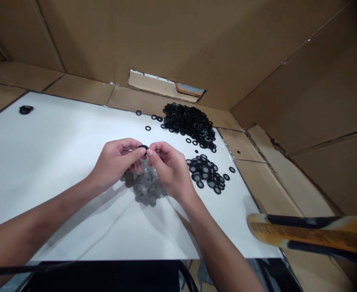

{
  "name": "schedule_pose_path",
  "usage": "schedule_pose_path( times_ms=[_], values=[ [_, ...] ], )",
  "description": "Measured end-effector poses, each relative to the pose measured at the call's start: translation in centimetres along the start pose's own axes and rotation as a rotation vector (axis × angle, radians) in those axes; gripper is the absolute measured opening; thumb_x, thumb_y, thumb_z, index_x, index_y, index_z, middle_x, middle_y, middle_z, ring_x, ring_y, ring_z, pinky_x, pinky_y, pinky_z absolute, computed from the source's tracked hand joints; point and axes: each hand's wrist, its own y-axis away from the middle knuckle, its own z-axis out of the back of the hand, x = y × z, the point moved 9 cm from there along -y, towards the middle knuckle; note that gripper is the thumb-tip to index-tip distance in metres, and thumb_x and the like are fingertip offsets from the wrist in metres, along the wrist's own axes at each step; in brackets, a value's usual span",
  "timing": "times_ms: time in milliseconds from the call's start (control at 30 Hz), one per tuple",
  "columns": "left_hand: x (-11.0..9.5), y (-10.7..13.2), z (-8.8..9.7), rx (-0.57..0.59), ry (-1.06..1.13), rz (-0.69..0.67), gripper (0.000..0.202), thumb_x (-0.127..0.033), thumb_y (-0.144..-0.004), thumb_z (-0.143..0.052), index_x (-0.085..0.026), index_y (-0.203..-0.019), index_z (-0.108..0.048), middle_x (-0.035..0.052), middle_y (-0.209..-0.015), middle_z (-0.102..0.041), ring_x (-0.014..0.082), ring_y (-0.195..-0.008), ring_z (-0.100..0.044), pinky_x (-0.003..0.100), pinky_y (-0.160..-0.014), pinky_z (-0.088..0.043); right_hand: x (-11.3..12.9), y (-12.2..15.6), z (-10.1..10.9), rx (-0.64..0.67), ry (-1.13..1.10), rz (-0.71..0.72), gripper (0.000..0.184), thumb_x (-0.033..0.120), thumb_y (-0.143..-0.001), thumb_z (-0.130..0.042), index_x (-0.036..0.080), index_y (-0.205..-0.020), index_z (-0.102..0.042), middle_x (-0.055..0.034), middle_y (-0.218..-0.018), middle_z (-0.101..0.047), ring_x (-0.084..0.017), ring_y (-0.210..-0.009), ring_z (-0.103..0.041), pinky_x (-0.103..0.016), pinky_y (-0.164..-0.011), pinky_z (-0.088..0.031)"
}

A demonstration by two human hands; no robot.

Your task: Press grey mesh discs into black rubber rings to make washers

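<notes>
Between the fingertips of both hands is a small black rubber ring, held over the middle of the white board. My left hand pinches its left side with thumb and fingers. At its right edge, my right hand closes thumb and index finger on the same ring. Below them lies a heap of small grey discs, partly hidden by the hands. Right of my right hand is a pile of black rings with grey centres. Farther back rises a large heap of plain black rings.
A few black pieces lie at the board's far left corner. Cardboard walls enclose the back and right, with a cut slot at the back. A yellow and black object juts over the white board's right edge.
</notes>
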Motion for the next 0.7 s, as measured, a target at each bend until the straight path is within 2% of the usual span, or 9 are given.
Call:
schedule_pose_path(
  times_ms=[100, 300, 433, 700],
  values=[
    [0.03, 0.02, 0.08, -0.024, -0.018, -0.001, 0.022, -0.035, -0.081, -0.075, -0.015, -0.086, -0.068, -0.0004, -0.065, -0.068, 0.0129, -0.053, -0.063, 0.024, -0.053, -0.050, 0.07, 0.03, 0.21, -0.035, 0.001, -0.001, 0.018, 0.036, -0.092, -0.060, 0.019, -0.088, -0.061, -0.0009, -0.079, -0.062, -0.013, -0.071, -0.055, -0.025, -0.065, -0.044],
    [0.12, -0.05, 0.12, -0.034, -0.039, 0.010, 0.021, -0.035, -0.080, -0.076, -0.016, -0.083, -0.068, 0.0004, -0.064, -0.069, 0.0133, -0.053, -0.063, 0.024, -0.052, -0.049, -0.17, -0.04, 0.04, -0.026, -0.006, -0.029, 0.018, 0.037, -0.091, -0.060, 0.019, -0.087, -0.060, -0.0002, -0.076, -0.060, -0.013, -0.068, -0.054, -0.025, -0.062, -0.042],
    [0.21, -0.03, -0.11, -0.006, -0.038, 0.005, 0.025, -0.039, -0.079, -0.077, -0.016, -0.082, -0.069, 0.0011, -0.065, -0.069, 0.0139, -0.055, -0.064, 0.024, -0.053, -0.050, -0.19, -0.06, 0.27, -0.032, 0.002, -0.034, 0.019, 0.037, -0.091, -0.059, 0.018, -0.087, -0.060, -0.0001, -0.075, -0.060, -0.013, -0.068, -0.053, -0.025, -0.062, -0.042],
    [0.45, -0.02, 0.03, -0.003, -0.005, 0.023, 0.025, -0.038, -0.079, -0.078, -0.016, -0.085, -0.070, 0.0014, -0.068, -0.073, 0.0153, -0.057, -0.068, 0.024, -0.056, -0.055, 0.06, -0.15, 0.29, -0.023, -0.009, -0.014, 0.019, 0.036, -0.090, -0.062, 0.018, -0.085, -0.061, -0.0008, -0.077, -0.062, -0.013, -0.068, -0.056, -0.025, -0.063, -0.045]
  ],
)
